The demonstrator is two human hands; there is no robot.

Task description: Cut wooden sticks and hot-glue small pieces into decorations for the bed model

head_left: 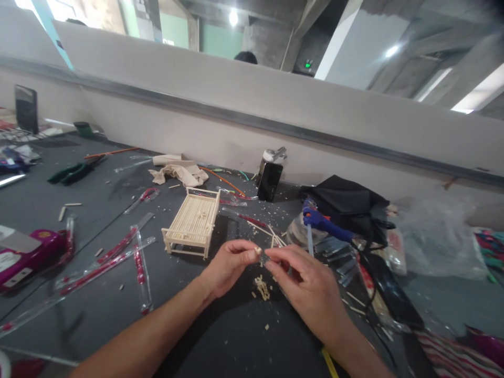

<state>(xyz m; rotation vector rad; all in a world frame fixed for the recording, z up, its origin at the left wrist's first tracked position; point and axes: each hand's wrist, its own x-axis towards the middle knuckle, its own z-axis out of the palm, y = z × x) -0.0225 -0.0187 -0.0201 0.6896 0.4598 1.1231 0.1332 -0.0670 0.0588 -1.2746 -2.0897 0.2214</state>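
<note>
My left hand [232, 265] is closed in a pinch on a small pale wooden piece [258, 251]. Close beside it, the thumb and fingers of my right hand [309, 281] are pinched around something small and greyish, too small to name. Below the fingertips lies a little heap of cut wooden bits [262, 289]. To the left of my hands stands a miniature bed [191, 218] made of thin wooden sticks, with a few loose bits on top. Several thin sticks [275, 236] lie just beyond my right fingers.
A phone [270, 181] leans upright near the back wall. On the right are a blue-handled glue gun [326, 223], a black bag [342, 197], glue sticks and a clear plastic bag [437, 241]. Red-and-clear plastic wrappers [139, 270] and a purple device [33, 257] lie left.
</note>
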